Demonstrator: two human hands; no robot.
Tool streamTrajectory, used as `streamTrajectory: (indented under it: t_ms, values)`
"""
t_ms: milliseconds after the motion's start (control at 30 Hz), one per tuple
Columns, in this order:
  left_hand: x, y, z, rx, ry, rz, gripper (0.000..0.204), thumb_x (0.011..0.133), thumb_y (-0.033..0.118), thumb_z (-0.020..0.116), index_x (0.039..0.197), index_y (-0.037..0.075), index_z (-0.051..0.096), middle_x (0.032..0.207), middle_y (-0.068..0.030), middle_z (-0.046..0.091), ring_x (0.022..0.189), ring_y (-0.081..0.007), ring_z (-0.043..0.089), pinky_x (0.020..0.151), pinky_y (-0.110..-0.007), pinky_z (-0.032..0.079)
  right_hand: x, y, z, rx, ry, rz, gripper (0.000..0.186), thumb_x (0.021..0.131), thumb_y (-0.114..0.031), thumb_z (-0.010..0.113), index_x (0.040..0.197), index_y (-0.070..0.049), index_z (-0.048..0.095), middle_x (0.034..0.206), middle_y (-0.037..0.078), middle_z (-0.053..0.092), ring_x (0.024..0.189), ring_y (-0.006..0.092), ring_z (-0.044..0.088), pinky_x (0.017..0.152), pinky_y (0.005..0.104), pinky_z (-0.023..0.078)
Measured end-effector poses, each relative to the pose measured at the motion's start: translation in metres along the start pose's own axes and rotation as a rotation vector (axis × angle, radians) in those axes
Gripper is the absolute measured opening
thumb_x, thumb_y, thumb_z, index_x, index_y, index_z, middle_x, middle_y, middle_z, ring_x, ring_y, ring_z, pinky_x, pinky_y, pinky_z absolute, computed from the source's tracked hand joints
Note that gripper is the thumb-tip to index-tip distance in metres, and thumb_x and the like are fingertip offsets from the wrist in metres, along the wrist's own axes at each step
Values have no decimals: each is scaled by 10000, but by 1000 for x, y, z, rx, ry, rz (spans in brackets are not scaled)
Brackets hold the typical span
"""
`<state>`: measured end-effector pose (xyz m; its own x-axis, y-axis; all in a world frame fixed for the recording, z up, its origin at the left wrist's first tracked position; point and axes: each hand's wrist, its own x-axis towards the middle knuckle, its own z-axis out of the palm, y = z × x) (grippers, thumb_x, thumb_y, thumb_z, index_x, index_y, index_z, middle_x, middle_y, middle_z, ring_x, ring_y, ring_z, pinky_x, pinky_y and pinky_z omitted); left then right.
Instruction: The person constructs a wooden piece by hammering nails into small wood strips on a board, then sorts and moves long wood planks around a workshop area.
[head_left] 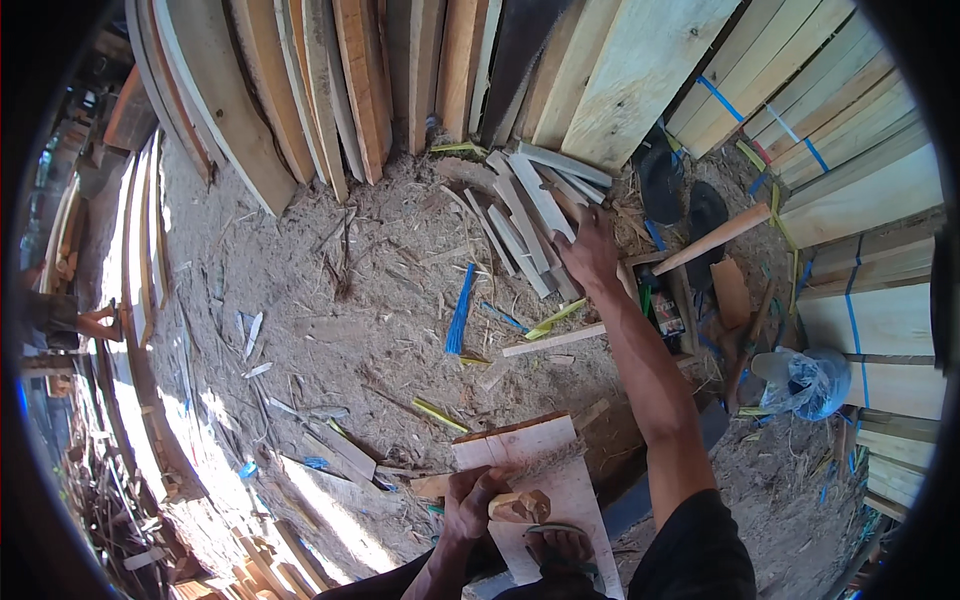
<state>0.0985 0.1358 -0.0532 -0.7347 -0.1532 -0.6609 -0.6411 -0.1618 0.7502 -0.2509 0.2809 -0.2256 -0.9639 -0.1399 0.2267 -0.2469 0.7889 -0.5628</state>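
My right hand (590,250) reaches forward to a heap of short wooden strips on the ground. Its thumb and fingers close round the near end of a pale wooden strip (540,195). Other grey-white strips (518,240) lie beside and under it. Low in front of me, my left hand (472,505) is closed against a wooden block (520,507) with a rough-cut end; part of the grip is hidden. Under the block lies a pale board (585,490), with my sandalled foot (558,543) on it. A thicker wood piece (515,443) sits at the board's far end.
Tall planks (380,90) lean along the far side, and strapped board stacks (870,320) stand at the right. Dark sandals (705,210), a wooden handle (712,240) and a plastic-wrapped container (805,382) are at the right. Blue strapping (461,310) and offcuts litter the dirt floor.
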Motion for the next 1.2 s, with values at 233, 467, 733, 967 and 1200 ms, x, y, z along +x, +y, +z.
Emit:
streamTrajectory:
  t_ms: [233,467,733,967,1200]
  values:
    - [3,6,12,13,47,56,509,955,379,505,660,-17,629,582,-75,609,502,-131,534,481,-297,410,-31,6,40,-303,6,-100,522,813,-100,624,1318,-41,505,1325,149,490,1216,364,477,999,509,409]
    - [-2,1,-2,12,2,11,430,957,316,535,980,-80,701,713,-82,680,641,-133,605,622,-274,477,-16,2,5,69,-145,-296,573,762,-191,760,1276,-56,545,1267,175,534,1163,354,527,987,451,445]
    - [3,-3,5,50,34,62,511,942,387,519,685,-34,653,623,-112,646,522,-155,577,509,-290,448,14,21,31,241,93,266,576,784,-150,742,1273,19,488,1219,253,523,1103,434,531,949,470,451]
    - [2,-3,0,21,17,6,460,948,342,534,728,-38,675,653,-101,659,587,-150,594,575,-287,464,-29,-24,50,-50,67,-187,540,785,5,635,1302,3,482,1280,252,471,1144,428,501,978,503,440]
    - [4,-7,1,63,44,66,509,948,380,527,691,-41,656,634,-119,653,548,-162,595,531,-282,463,-39,-16,24,263,15,-176,406,817,-87,672,1202,-23,558,1107,199,597,1033,387,577,900,479,471]
